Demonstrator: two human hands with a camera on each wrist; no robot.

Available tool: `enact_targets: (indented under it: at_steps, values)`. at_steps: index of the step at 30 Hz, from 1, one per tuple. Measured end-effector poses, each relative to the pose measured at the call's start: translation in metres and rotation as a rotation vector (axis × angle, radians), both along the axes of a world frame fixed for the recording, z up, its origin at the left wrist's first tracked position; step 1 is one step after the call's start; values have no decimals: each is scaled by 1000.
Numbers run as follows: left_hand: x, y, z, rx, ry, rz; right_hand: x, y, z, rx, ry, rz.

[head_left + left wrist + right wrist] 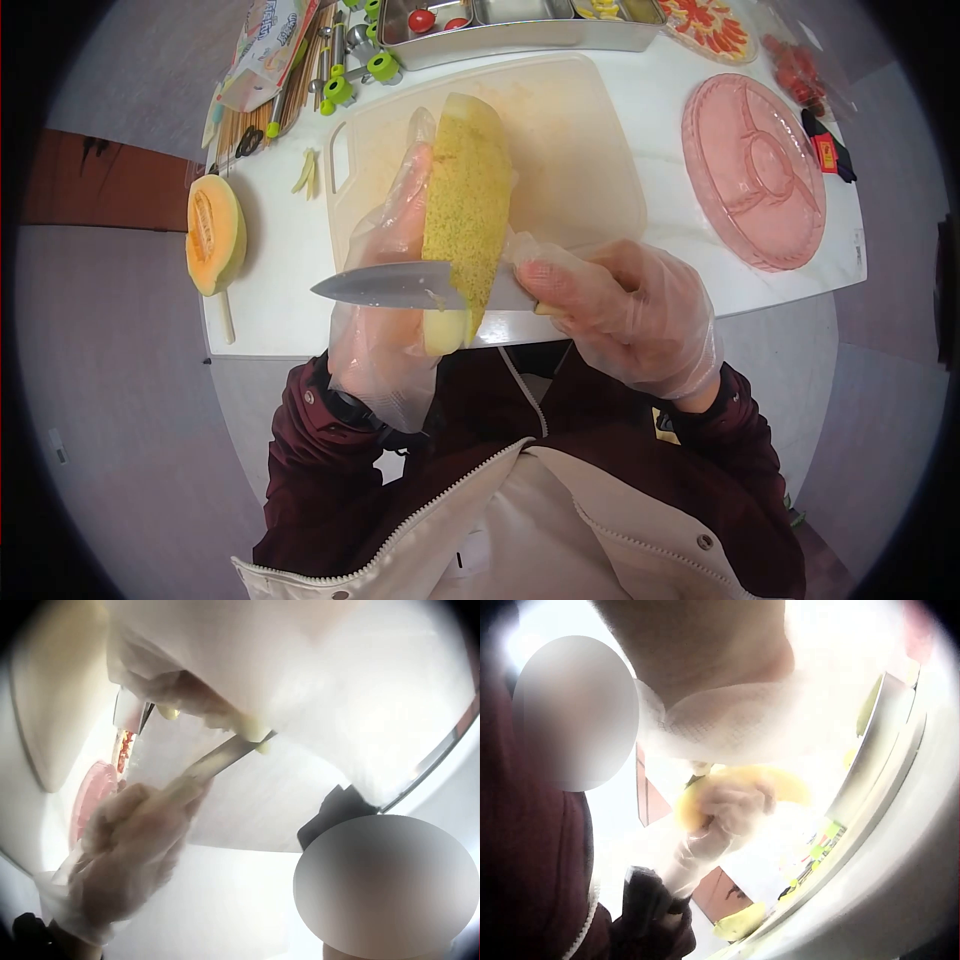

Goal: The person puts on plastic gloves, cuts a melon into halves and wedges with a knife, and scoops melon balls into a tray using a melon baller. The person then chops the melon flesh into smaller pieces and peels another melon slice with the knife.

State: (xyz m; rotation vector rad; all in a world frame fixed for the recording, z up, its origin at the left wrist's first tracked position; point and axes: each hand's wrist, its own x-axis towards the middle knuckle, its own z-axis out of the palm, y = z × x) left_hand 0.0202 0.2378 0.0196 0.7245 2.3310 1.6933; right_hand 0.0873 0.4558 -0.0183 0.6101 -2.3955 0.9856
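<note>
In the head view, my gloved left hand (380, 245) holds up a long piece of melon (467, 180) with speckled yellow-green rind, fingers behind it. My gloved right hand (640, 315) grips a knife (385, 286) by its handle, blade pointing left. Near the melon's lower end the blade passes under the rind, and pale flesh shows bare there. A loosened rind tip hangs over the blade. From the right wrist view, the left hand's fingers (735, 810) wrap the melon's side. The left wrist view catches the knife blade (229, 754) against the melon's pale end.
Beneath the hands lies a white cutting board (570, 150). A melon half (215, 235) sits at the left edge, a pink divided tray (755, 172) at the right. Along the back stand a metal container (520, 38) with tomatoes, green-handled tools (340, 90) and a fruit plate (705, 28).
</note>
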Motion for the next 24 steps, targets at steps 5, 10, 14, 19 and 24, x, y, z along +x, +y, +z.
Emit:
enact_targets:
  at_steps: [5, 10, 14, 19, 24]
  values:
    - [-3, 0, -8, -133, 322, -49, 2, 4, -2, 16, -2, -3]
    - [-1, 3, -1, -155, 276, -8, 4, 10, 3, 22, -41, -17]
    - [-3, 5, 2, -372, 379, 52, 8, 7, 12, 65, -145, -36]
    - [-3, -7, 2, -331, 321, 39, 2, 2, 7, -36, -114, 15]
    - [3, -8, -3, -334, 241, 74, 4, 8, 6, 52, -151, -28]
